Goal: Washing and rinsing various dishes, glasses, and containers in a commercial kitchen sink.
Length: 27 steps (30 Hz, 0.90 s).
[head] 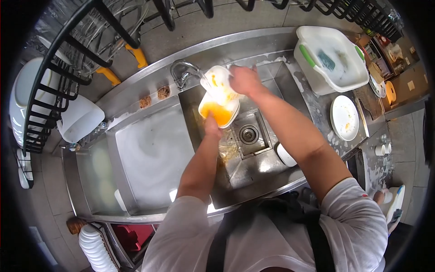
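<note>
Water runs from the curved metal faucet [183, 69] onto white dishes over the right basin of a stainless steel sink. My left hand [212, 128] grips the lower white dish [222, 112], which has orange sauce or liquid in it. The upper white dish [214, 80], streaked with orange, is tilted in my right hand [243, 80]. The two dishes overlap, and bright glare hides where they meet. Below them lie the drain [248, 134] and food scraps [229, 152] on the basin floor. A small white dish [286, 154] rests by my right forearm.
Cloudy water fills the middle basin [153, 153]. A soapy white tub [314, 78] with green handles and a soiled white plate [345, 117] stand at the right. Two brown scrubbers [163, 91] lie on the back ledge. A black wire rack [64, 37] hangs overhead. Stacked white dishes [97, 246] stand lower left.
</note>
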Tool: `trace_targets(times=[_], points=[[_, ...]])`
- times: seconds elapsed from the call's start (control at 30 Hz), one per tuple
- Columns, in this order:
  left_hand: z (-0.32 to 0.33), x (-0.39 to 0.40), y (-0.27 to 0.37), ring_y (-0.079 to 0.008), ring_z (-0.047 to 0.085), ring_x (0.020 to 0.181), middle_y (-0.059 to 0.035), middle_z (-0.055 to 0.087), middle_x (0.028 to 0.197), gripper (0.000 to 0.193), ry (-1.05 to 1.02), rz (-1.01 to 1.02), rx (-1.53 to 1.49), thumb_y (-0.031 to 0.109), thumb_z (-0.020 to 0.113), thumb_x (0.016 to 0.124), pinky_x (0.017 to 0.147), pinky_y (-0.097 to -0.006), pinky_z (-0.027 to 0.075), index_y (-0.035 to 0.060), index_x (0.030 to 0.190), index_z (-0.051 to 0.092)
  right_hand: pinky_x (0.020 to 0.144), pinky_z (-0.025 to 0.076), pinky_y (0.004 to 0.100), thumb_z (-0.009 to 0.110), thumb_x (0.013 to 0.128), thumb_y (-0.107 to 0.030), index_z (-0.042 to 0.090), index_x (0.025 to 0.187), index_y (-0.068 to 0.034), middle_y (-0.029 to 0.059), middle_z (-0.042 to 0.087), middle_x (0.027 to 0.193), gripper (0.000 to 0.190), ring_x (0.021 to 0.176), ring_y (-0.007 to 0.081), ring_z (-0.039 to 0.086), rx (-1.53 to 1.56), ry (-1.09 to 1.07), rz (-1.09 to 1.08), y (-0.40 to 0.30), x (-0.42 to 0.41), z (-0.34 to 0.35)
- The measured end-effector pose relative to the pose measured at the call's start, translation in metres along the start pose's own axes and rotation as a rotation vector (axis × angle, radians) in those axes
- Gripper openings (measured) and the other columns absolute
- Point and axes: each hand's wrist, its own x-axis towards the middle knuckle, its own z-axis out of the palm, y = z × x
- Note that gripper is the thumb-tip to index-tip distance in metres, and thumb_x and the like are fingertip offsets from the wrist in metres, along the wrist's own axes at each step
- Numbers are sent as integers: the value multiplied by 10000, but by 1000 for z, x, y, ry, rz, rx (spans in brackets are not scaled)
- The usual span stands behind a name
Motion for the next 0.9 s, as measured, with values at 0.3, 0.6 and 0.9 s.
trace_targets(times=[0.3,0.6,0.9], points=[[69,-20,94,-510,606,968,-281,657,1030,525,172,861,1679,479,547,924,857,-568,482,193,1356,462,751,486,545,570,927,-247,527,1088,-77,250,656,885,239,862,461,625,408,289,317,161,-187,76],[84,-17,80,-249,610,1091,-117,621,1211,390,-86,600,1058,255,513,1011,923,-374,479,26,1326,490,780,528,505,578,881,-166,536,1158,-135,187,689,931,282,895,394,664,6,-378,367,234,-260,92],[20,-22,48,-256,635,1045,-122,618,1189,369,-117,267,379,239,529,999,893,-407,531,17,1292,493,843,549,454,577,821,-144,632,1045,-26,224,653,1071,259,1024,348,649,-365,-434,297,186,-241,91]])
